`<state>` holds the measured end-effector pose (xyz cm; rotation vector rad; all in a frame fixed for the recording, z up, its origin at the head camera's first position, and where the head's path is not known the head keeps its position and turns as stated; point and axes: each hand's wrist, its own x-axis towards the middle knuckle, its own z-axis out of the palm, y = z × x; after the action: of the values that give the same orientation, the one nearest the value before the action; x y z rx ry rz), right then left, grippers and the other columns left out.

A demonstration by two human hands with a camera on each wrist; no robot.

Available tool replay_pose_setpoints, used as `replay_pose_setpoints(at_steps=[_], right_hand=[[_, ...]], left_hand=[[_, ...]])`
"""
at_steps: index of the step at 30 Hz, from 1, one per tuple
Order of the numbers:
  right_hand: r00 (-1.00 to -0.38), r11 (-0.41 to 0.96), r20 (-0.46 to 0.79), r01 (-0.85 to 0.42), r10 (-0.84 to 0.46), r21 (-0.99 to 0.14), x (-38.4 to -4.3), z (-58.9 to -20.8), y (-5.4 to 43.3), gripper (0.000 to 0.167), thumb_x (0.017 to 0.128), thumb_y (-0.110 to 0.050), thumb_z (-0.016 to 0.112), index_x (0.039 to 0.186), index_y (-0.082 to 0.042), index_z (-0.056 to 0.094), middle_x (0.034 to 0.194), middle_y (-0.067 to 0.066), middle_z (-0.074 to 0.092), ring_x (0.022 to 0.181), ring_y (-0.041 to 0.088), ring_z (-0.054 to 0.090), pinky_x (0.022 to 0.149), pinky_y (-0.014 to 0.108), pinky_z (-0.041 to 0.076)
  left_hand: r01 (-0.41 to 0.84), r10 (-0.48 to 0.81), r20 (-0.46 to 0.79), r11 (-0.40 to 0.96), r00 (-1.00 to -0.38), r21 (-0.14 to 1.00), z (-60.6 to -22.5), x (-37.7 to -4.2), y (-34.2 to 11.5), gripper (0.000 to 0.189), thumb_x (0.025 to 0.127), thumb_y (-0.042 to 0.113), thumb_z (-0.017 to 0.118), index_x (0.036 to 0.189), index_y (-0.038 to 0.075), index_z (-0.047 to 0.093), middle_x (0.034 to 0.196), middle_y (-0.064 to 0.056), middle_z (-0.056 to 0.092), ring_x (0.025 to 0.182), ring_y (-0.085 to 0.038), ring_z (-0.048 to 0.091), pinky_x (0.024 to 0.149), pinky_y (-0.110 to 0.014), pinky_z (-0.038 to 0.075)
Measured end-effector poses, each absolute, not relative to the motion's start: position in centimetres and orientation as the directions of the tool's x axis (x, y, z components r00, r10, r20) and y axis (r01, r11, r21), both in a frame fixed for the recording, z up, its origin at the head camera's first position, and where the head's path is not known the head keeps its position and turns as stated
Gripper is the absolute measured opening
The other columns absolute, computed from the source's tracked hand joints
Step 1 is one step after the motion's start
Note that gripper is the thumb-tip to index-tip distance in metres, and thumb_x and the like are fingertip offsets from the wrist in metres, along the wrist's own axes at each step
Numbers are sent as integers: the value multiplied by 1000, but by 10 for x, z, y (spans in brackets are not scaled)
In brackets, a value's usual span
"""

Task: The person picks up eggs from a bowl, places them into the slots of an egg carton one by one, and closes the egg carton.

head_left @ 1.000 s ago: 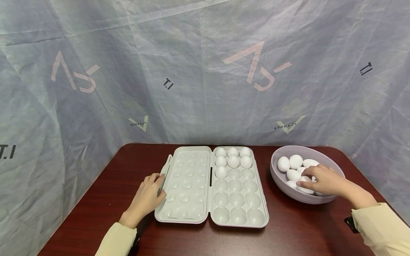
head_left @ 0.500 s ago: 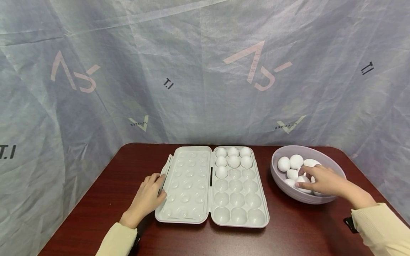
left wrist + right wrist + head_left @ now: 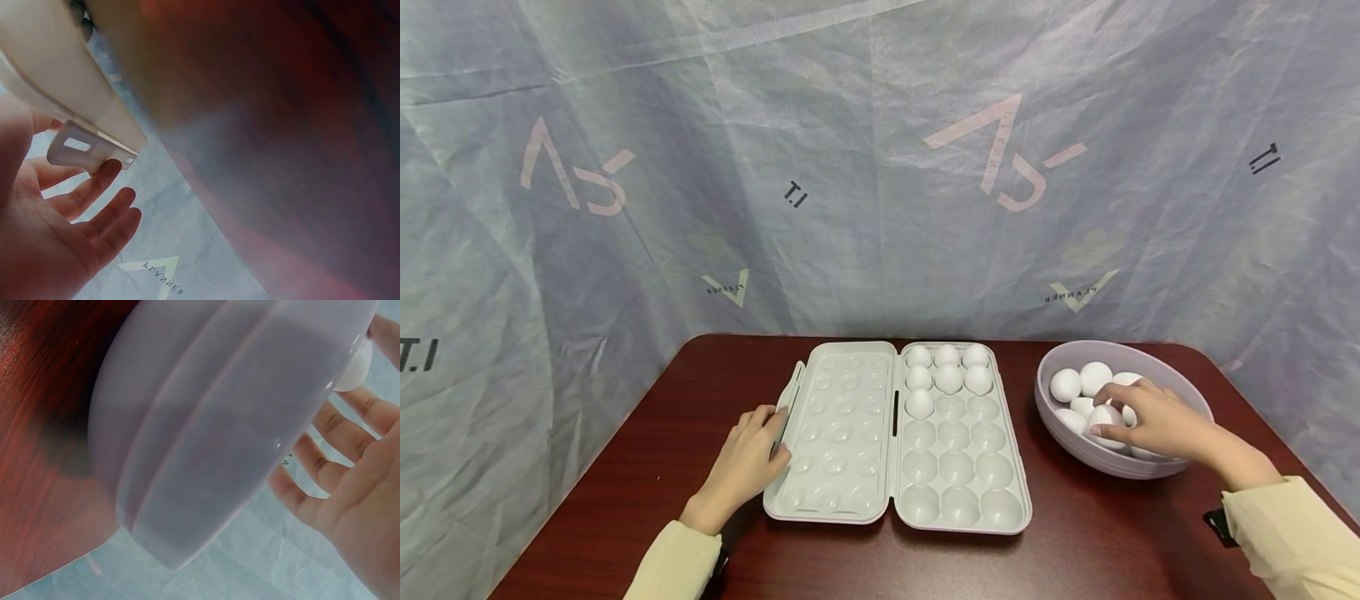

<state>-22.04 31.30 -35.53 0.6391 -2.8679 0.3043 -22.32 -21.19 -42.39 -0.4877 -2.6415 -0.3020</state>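
An egg carton (image 3: 887, 510) lies unfolded on the table, its lid half (image 3: 835, 433) on the left and its tray half on the right. White eggs (image 3: 948, 379) fill the two far rows of the tray, and one more sits at the left of the third row. At the lid's outer edge, my left hand (image 3: 741, 458) holds the latch flap (image 3: 87, 148) between thumb and fingers. Inside a pale purple bowl (image 3: 1078, 446) of eggs, my right hand (image 3: 1157, 421) grips an egg (image 3: 1103, 427) with thumb and fingertips. In the right wrist view the bowl wall hides most of that egg.
Several other eggs (image 3: 1096, 377) lie in the bowl, to the right of the carton. The dark red wooden table (image 3: 850, 567) ends at a grey-blue cloth backdrop (image 3: 865, 208). Several hollows (image 3: 956, 468) in the nearer tray rows hold nothing.
In the bowl, the egg at my right fingertips has shifted slightly left and tipped more upright, and neighbouring eggs have moved a little. My left hand stays at the latch flap.
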Motion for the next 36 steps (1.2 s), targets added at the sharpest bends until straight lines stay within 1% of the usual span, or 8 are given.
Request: replay_pose_setpoints(at_steps=[8,12,16,19,22,27,32,36], right_hand=[[-867,870,279,-467,-414,-159,-224,-358,314,30,71,-32,74,93,-14,65,85,-5,59,92,30,56,69,47,41],[-829,852,355,-504,-432,-141,-226,-359,314,30,69,-29,76,92,-13,65,87,-3,62,90,30,55,70,47,41],[-784,835,436,-536,-441,-121,-228,-358,310,32,66,-26,78,92,-12,65,88,-4,62,87,25,55,71,42,40],[-759,826,478,-552,-442,-113,-232,-356,305,33,66,-24,78,92,-11,64,88,-2,63,86,22,54,71,39,39],[-738,820,508,-563,-443,-102,-235,-354,300,32,67,-23,78,93,-10,64,87,0,62,87,23,53,72,39,38],[-693,802,558,-592,-457,-77,-240,-351,288,31,66,-19,77,92,-8,63,87,4,64,89,25,52,74,41,37],[-677,788,573,-609,-461,-85,-245,-350,275,33,66,-17,77,94,-8,62,91,8,64,93,30,52,74,48,37],[-669,772,579,-628,-467,-103,-250,-352,264,35,67,-14,76,99,-7,62,97,9,63,97,31,51,74,51,36]], left_hand=[[383,288,454,914,-843,131,-424,-224,-212,45,75,10,60,119,-2,58,110,-18,56,102,-39,52,77,-49,44],[384,289,455,914,-843,131,-424,-224,-212,45,75,10,61,118,-2,58,110,-18,56,102,-39,52,76,-49,44],[385,289,455,914,-842,131,-424,-224,-212,45,75,10,61,118,-2,58,110,-18,56,102,-39,52,76,-49,44],[384,289,456,914,-842,131,-424,-224,-212,45,75,10,61,118,-2,58,110,-18,56,102,-39,52,77,-49,44],[383,288,456,914,-842,130,-424,-224,-212,45,75,10,61,119,-2,58,110,-18,56,102,-39,52,77,-49,44],[385,289,459,914,-840,129,-425,-225,-212,45,75,10,61,119,-2,58,110,-18,57,102,-39,52,77,-48,45],[384,288,459,914,-841,131,-424,-225,-212,46,75,10,61,119,-2,58,110,-18,57,102,-39,52,77,-49,44],[381,285,455,915,-843,133,-424,-225,-212,46,75,10,60,119,-2,58,110,-19,57,102,-39,52,77,-49,44]])
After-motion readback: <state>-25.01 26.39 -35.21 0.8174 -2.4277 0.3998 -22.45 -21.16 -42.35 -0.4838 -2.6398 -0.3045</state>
